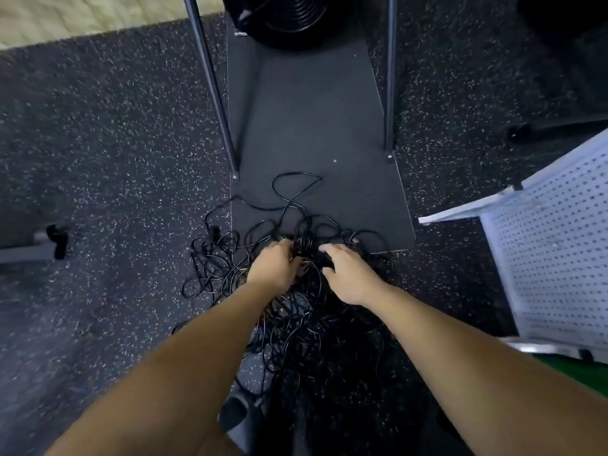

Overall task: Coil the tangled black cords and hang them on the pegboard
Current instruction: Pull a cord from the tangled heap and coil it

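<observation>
Both hands in the tangled black cords (pixel 296 311) on the speckled rubber floor (pixel 115 159). Left hand (pixel 274 263) grip curled into strands; right hand (pixel 348 274) grip spread flat on top, holding nothing. White perforated pegboard (pixel 552 258) stands right.

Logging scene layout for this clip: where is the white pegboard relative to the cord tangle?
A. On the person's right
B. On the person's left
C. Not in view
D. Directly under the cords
A: the white pegboard stands at the right edge, apart from the cord tangle.
</observation>
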Motion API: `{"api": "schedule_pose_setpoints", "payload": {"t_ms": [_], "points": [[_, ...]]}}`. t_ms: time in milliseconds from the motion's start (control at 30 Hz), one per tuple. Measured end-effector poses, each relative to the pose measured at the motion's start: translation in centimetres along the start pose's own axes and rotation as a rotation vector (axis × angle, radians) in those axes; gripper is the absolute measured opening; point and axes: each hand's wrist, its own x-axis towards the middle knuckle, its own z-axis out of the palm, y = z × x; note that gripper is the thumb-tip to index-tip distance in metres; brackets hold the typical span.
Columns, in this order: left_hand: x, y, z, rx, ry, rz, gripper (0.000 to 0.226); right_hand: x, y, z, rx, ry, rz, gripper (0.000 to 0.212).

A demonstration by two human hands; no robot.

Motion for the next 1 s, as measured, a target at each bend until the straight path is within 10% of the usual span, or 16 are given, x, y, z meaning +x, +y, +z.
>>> {"api": "schedule_pose_setpoints", "payload": {"t_ms": [167,433,1000], "points": [[5.9,-2.0,4.4,-0.130,0.004,-0.038,0.062,7.6,4.7,4.5,0.149,0.042,0.055,0.060],[9.0,-3.0,8.6,-0.359,0.121,-0.027,0.013,11.6,8.1,6.6,0.391,0.034,0.042,0.088],[-5.3,6.4,-6.6,-0.989,-0.050,0.261,0.050,-4.6,-1.7,-8.7,0.413,0.231,-0.325,0.013]]}}
